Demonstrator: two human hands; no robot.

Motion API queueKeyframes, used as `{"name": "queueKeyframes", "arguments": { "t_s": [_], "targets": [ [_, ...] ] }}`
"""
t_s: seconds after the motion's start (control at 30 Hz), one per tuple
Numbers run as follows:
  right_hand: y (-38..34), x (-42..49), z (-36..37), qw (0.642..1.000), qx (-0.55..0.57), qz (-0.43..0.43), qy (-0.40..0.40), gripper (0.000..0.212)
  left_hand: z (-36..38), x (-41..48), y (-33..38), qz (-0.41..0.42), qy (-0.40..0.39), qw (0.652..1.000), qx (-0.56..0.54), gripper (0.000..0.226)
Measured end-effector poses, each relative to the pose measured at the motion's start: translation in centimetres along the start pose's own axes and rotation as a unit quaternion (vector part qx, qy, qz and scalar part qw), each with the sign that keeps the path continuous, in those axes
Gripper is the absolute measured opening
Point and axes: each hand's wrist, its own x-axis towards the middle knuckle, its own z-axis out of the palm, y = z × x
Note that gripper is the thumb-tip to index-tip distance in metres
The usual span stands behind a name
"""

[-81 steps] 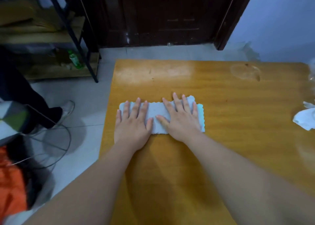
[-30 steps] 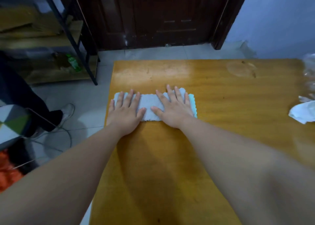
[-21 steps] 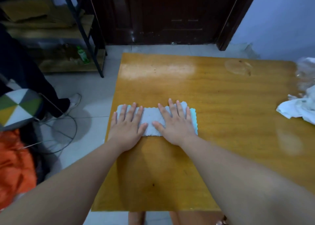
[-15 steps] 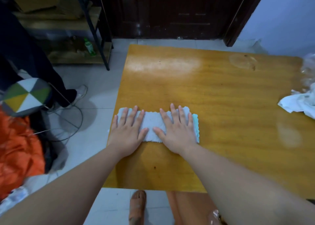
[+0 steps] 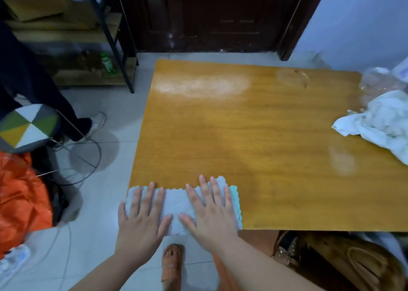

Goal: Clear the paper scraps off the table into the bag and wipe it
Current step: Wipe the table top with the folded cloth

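A light blue cloth [image 5: 176,204] with a teal edge lies at the near left corner of the orange wooden table [image 5: 242,136], partly over the near edge. My left hand [image 5: 141,220] and my right hand [image 5: 209,211] press flat on it side by side, fingers spread, not curled around it. Crumpled white paper scraps [image 5: 379,123] sit at the table's right edge. A clear plastic bag [image 5: 379,81] lies just behind them, cut off by the frame.
A patterned stool [image 5: 24,127], loose cables and an orange bag [image 5: 19,202] are on the floor to the left. Another person's dark leg [image 5: 44,92] stands near a shelf rack [image 5: 88,48]. A brown bag [image 5: 342,260] sits below the near edge, and my sandalled foot [image 5: 172,266] shows.
Both hands have dragged the cloth back along the table's left side, from mid-table to the near edge. The view has tilted down, showing the floor and my foot.
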Motion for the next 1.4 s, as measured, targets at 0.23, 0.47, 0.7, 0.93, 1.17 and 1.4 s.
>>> {"name": "queueKeyframes", "arguments": {
  "t_s": [0.23,0.47,0.7,0.93,1.17,1.4],
  "targets": [
    [4.0,-1.4,-0.5,1.0,0.007,0.013,-0.007,0.064,0.1,-0.6,4.8,-0.018,-0.008,1.0,-0.017,0.066],
    [10.6,-3.2,-1.1,0.999,-0.007,0.043,-0.006,0.064,0.8,0.4,12.1,-0.016,0.0,1.0,-0.019,0.068],
    [11.7,-2.4,-1.9,0.997,0.013,0.072,0.005,0.063,0.8,3.2,15.0,-0.041,0.018,0.997,-0.06,0.081],
    [13.6,4.2,-3.1,0.995,0.006,0.093,0.027,0.064,-1.1,10.7,13.6,0.017,0.052,0.998,-0.028,0.083],
    [16.2,14.0,-4.8,0.993,0.009,0.1,0.063,0.07,-4.0,20.6,14.1,0.003,0.067,0.997,-0.029,0.092],
    [19.3,25.4,-7.4,0.995,0.004,0.087,0.049,0.072,-7.3,32.9,13.5,0.01,0.07,0.997,-0.038,0.085]
  ]
}}
